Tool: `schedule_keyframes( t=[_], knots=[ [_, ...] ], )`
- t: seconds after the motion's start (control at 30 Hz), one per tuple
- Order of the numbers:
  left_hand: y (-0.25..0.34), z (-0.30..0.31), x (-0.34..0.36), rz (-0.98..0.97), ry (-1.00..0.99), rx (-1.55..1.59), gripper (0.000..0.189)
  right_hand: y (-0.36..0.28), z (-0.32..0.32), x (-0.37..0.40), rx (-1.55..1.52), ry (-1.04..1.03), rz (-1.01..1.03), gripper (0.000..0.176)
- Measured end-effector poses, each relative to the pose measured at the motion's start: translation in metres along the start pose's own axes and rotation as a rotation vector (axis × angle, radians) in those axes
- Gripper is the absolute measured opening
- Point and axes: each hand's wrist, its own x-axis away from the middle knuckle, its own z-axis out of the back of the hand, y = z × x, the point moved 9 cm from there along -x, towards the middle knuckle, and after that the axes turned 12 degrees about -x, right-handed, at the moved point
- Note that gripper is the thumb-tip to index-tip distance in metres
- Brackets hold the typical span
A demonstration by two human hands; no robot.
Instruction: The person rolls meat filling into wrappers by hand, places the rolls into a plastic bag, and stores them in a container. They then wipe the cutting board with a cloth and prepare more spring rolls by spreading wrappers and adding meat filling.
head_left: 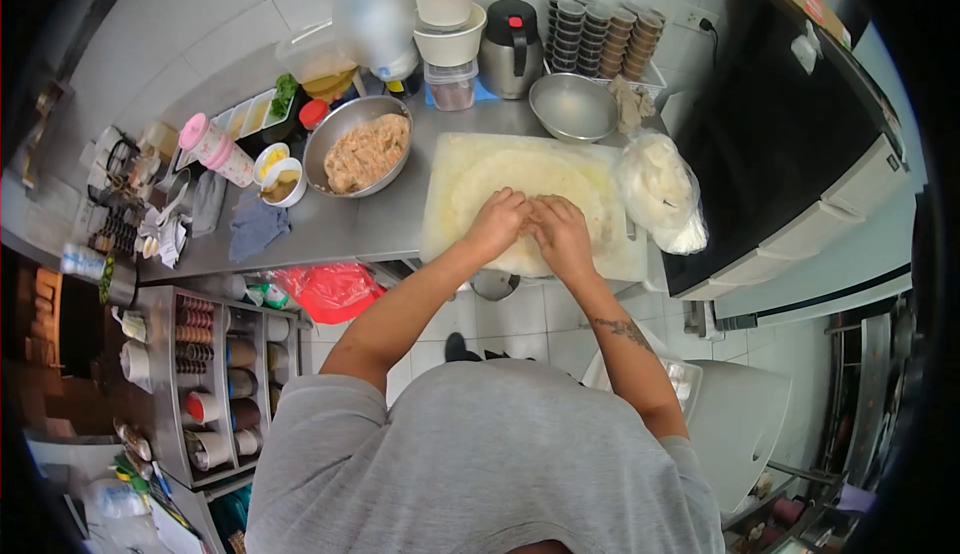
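Observation:
My left hand (503, 222) and my right hand (558, 232) meet above a pale cutting board (452, 169). Fingers of both are bent and pinched together at the tips. Whatever small thing lies between them is hidden by the fingers. The board's surface looks whitish and smeared, with a few small specks right of my hands. Beside the board's right edge lies a clear plastic bag (660, 194) with something white in it. Left of the board, a steel bowl (396, 176) contains a pinkish minced mixture (368, 152) flecked with orange.
Behind the board stand a steel bowl (573, 109), a thermal jug (511, 49), stacked white tubs (450, 44) and stacked small lidded cups (590, 39). Small white bowls (284, 184), a blue cloth (259, 226) and a pink-lidded tumbler (215, 150) sit left. A dark-fronted appliance (780, 134) rises at right.

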Motion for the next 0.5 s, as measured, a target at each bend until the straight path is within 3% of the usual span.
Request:
schedule_keyframes(
  t=[0.13,0.23,0.3,0.5],
  knots=[
    [-0.017,-0.019,-0.011,0.061,-0.236,-0.003,0.019,0.029,-0.017,0.002,-0.007,-0.035,-0.090,0.029],
    [-0.031,0.002,-0.009,0.167,-0.181,0.180,0.028,0.039,-0.011,-0.002,-0.037,-0.024,-0.112,0.022],
    [-0.033,0.014,-0.008,0.187,-0.050,0.129,0.032,0.046,-0.009,-0.003,-0.100,-0.038,-0.149,0.018],
    [-0.024,-0.022,-0.006,0.019,-0.262,0.064,0.049,0.072,-0.008,-0.004,-0.190,-0.112,-0.269,0.027]
  ],
)
